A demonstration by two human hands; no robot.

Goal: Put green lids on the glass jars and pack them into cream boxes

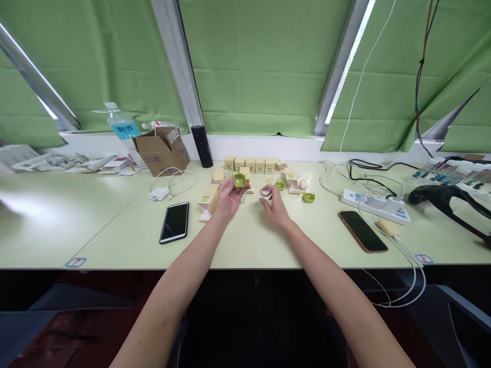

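Note:
My left hand [227, 198] holds a small green cup-shaped piece [240, 180] up above the pale green table [249, 240]. My right hand [273, 203] grips a small pale pink rounded object [264, 191] just above the table surface, right of the left hand. Opened small tan boxes [208, 202] lie beside the left hand. Another green piece [308, 197] sits on the table to the right, and a third [280, 185] lies behind my right hand. A row of closed tan boxes [251, 164] stands at the back.
A black phone [175, 222] lies left of my arms, a brown-cased phone [362, 231] to the right. A cardboard box [161, 149], water bottle [123, 129], black cylinder [201, 146], white charger [160, 193], power strip [374, 204] with cables and a black device [445, 200] line the back.

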